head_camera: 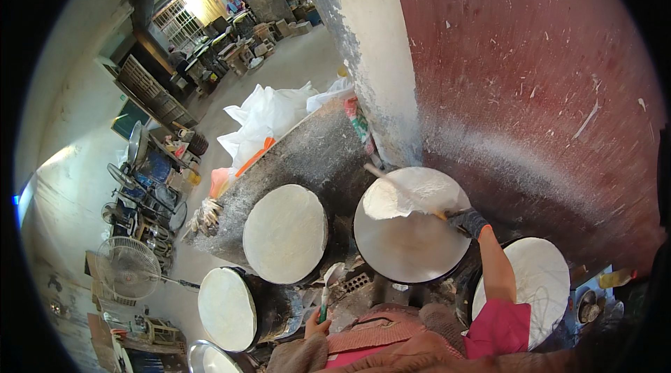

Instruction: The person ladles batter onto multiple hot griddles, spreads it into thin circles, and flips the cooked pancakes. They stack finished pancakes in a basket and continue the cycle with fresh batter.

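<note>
My right hand, in a dark glove, grips a thin wooden stick over a round griddle. White batter covers the griddle's far left part; a thin film of it spreads toward the far right. The bare-looking near half is brownish grey. Low in front of my body, my left hand holds a ladle by its green and white handle. Its metal bowl points up, close to the gap between the griddles. A pale round sheet covers the griddle to the left.
More pale sheets lie on round griddles at the near left and right. A metal basin stands at the bottom left. A grey board and white sacks lie beyond; a red wall rises at right. People work far back.
</note>
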`<state>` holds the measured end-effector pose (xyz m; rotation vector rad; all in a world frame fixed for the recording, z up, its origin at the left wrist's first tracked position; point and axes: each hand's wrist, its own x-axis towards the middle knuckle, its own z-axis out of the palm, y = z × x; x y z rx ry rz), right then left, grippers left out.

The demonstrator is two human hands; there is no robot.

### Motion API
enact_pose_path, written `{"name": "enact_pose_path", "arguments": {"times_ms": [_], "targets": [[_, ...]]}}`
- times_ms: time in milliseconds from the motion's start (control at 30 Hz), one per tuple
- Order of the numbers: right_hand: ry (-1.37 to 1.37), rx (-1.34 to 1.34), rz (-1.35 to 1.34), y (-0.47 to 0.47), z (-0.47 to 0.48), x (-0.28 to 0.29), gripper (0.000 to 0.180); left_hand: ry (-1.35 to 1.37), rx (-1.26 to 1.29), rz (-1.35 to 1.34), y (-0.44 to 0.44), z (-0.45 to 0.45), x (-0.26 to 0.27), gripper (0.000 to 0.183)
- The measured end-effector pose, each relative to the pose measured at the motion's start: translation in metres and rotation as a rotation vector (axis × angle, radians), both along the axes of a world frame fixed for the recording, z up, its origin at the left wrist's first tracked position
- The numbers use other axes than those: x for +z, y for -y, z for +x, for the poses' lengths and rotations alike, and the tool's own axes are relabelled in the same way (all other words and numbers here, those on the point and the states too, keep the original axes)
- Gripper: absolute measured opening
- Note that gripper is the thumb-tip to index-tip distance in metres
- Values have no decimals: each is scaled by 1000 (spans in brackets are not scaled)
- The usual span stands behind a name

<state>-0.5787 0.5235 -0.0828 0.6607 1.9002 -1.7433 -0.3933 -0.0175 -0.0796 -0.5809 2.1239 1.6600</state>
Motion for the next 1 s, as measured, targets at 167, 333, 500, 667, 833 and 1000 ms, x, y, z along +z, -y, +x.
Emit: {"name": "enact_pose_path", "arguments": {"times_ms": [167, 333, 500, 667, 833, 1000], "targets": [[-331, 365, 51, -6, 16, -10, 20, 50, -43, -26, 13, 9, -23, 65], [-220, -58, 79, -5, -22, -5, 20, 24, 10, -57, 20, 23, -18, 65], [-17, 315, -44, 2, -33, 1, 29, 67, 11, -165, 17, 28, -12, 64], [-426, 493, 48, -2, 8, 4, 26, 72, 37, -180, 24, 39, -34, 64], [-285, 119, 72, 1, -64, -3, 26, 124, 22, -102, 38, 49, -41, 67], [-885, 947, 582, -7, -73, -67, 23, 20, -22, -115, 29, 51, -25, 63]]}}
